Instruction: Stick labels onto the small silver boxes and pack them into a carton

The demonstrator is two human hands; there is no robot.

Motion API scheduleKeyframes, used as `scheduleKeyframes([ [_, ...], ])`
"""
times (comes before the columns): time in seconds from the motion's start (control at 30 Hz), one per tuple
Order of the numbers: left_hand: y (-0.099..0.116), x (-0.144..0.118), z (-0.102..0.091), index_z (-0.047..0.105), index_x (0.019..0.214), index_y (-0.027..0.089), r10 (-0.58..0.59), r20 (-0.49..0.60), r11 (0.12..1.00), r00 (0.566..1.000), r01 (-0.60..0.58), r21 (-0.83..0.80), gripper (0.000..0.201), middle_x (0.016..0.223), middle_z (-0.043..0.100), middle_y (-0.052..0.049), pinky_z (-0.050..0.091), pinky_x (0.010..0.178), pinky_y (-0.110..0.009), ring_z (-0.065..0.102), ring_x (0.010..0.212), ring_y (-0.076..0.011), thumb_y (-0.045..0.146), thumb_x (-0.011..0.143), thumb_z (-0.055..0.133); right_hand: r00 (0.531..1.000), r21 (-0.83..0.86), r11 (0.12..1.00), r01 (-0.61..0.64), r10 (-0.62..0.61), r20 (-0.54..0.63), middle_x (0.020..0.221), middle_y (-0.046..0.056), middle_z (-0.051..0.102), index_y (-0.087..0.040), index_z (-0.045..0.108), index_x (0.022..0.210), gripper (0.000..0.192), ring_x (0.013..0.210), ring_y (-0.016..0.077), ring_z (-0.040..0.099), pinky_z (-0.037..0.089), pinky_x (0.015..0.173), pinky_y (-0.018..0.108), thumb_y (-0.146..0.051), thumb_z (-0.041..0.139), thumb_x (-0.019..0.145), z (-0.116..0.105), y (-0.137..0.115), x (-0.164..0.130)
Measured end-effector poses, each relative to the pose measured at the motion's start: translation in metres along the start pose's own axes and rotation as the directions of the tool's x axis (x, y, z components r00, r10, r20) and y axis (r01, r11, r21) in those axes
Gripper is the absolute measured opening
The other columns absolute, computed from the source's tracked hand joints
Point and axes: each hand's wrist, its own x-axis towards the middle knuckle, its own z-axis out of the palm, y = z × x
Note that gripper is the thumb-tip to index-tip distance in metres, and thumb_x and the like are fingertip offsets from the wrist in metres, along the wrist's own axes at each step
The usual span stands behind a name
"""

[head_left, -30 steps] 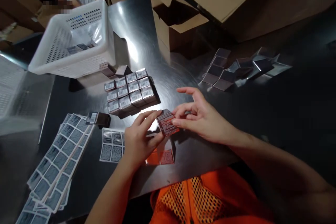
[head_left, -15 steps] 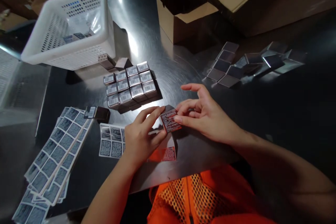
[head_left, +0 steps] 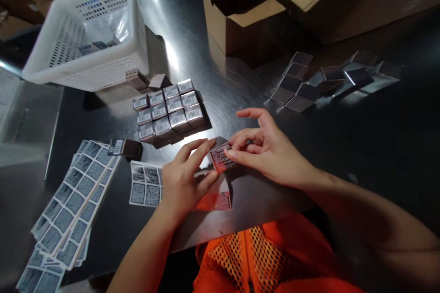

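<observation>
At the surface's (head_left: 233, 96) near side: small dark box (head_left: 219, 160), printed face showing, pinched by the left hand (head_left: 182, 176), its fingers and thumb closed on the box's left side. Right hand (head_left: 266, 153) at the box's 3 o'clock, half curled, thumb on the printed face, index finger stretched free; gripping or only pressing, cannot tell. Bearings from the box: barcoded block of boxes (head_left: 173, 105) between 10 and 11 o'clock; white basket (head_left: 110, 71) farther, toward 10; lone box (head_left: 132, 149) at 9; overlapping label sheets (head_left: 68, 197) between 8 and 9; open carton (head_left: 216, 29) at 12; shiny angular pieces (head_left: 302, 78) at 2.
</observation>
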Motion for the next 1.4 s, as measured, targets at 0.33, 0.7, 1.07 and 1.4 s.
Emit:
scheduleKeyframes([
  [0.33, 0.002, -0.005, -0.002, 0.061, 0.131, 0.019, 0.101, -0.058, 0.994, 0.993, -0.099, 0.044, 0.046, 0.122, 0.07, -0.009, 0.056, 0.078, -0.021, 0.072, 0.1, -0.0172, 0.032, 0.089, 0.074, 0.992, -0.081, 0.995, 0.062, -0.071, -0.102, 0.06, -0.011, 0.055, -0.027, 0.044, 0.126, 0.068, 0.083, 0.0189, 0.072, 0.059, 0.069, 0.029, -0.022, 0.084, 0.071, 0.002, 0.005, -0.001],
  [0.7, 0.003, 0.007, -0.005, 0.073, 0.12, 0.02, -0.219, -0.399, 0.959, 0.891, 0.271, 0.079, 0.047, 0.107, 0.076, -0.005, 0.053, 0.066, -0.026, 0.07, 0.081, -0.0172, 0.024, 0.074, 0.083, 0.961, -0.248, 0.955, 0.16, -0.094, 0.261, 0.097, 0.0, 0.069, -0.02, 0.064, 0.097, 0.049, 0.085, 0.0136, 0.066, 0.056, 0.074, 0.025, -0.035, 0.095, 0.063, 0.0, 0.013, 0.004],
  [1.07, -0.013, 0.008, -0.001, 0.076, 0.114, 0.024, -0.468, -0.287, 0.883, 0.836, 0.458, -0.103, 0.049, 0.099, 0.074, -0.003, 0.048, 0.064, -0.028, 0.063, 0.075, -0.0164, 0.042, 0.069, 0.086, 0.839, -0.403, 0.74, 0.538, -0.424, 0.342, 0.088, 0.004, 0.078, -0.013, 0.078, 0.101, 0.018, 0.077, 0.0125, 0.072, 0.056, 0.075, 0.021, -0.008, 0.076, 0.084, 0.012, 0.034, -0.001],
  [1.4, -0.015, 0.011, 0.005, 0.066, 0.111, 0.021, -0.645, -0.189, 0.753, 0.74, 0.575, -0.318, 0.053, 0.093, 0.069, 0.001, 0.045, 0.056, -0.023, 0.057, 0.063, -0.0111, 0.031, 0.061, 0.081, 0.484, -0.495, 0.224, 0.839, -0.724, 0.491, 0.09, 0.006, 0.07, -0.013, 0.074, 0.1, 0.025, 0.078, 0.0116, 0.066, 0.055, 0.066, 0.02, -0.015, 0.049, 0.104, 0.014, 0.028, -0.014],
])
